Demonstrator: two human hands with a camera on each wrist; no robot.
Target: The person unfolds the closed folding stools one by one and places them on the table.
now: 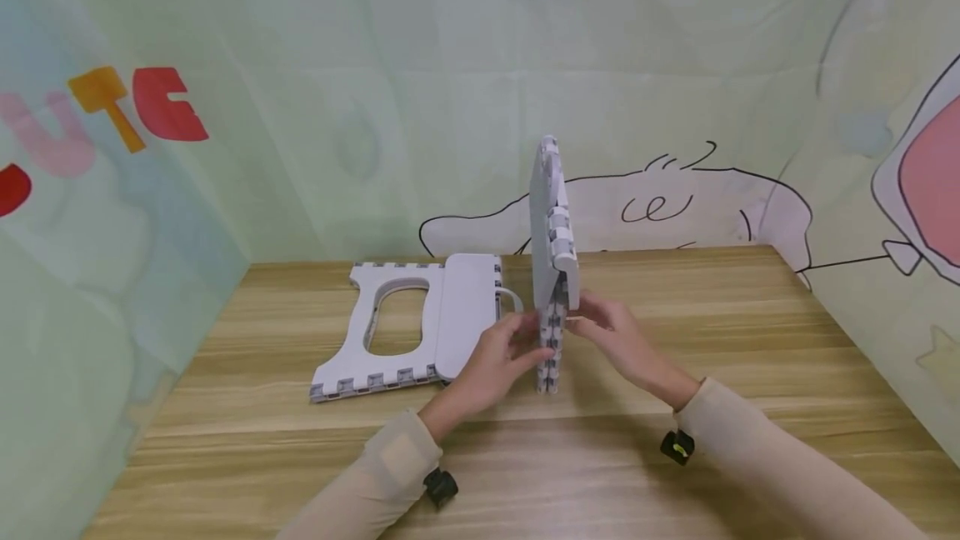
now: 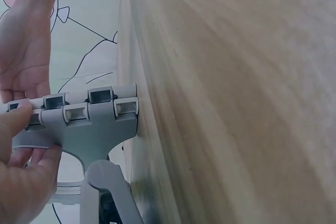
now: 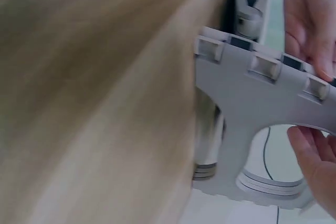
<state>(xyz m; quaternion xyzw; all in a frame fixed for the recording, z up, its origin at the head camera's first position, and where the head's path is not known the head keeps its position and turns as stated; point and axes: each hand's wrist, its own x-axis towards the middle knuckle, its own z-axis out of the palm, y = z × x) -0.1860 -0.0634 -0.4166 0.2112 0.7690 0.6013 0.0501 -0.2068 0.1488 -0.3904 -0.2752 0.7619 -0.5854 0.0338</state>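
Right-side folding stool [image 1: 543, 244], upright: my left hand [image 1: 491, 359] is gripping it, likely for balance (right hand [image 1: 626, 347] touching; closure unclear).

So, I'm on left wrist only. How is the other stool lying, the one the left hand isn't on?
Observer: Head view: the second stool lies flat on the table, left of the upright stool.
Operator: And the upright one's top end?
Observer: In the head picture it shows above the table's far edge, against the backdrop.
Operator: Any lettering back there?
Observer: Yes, coloured letters at the far left of the head view, including an orange T.
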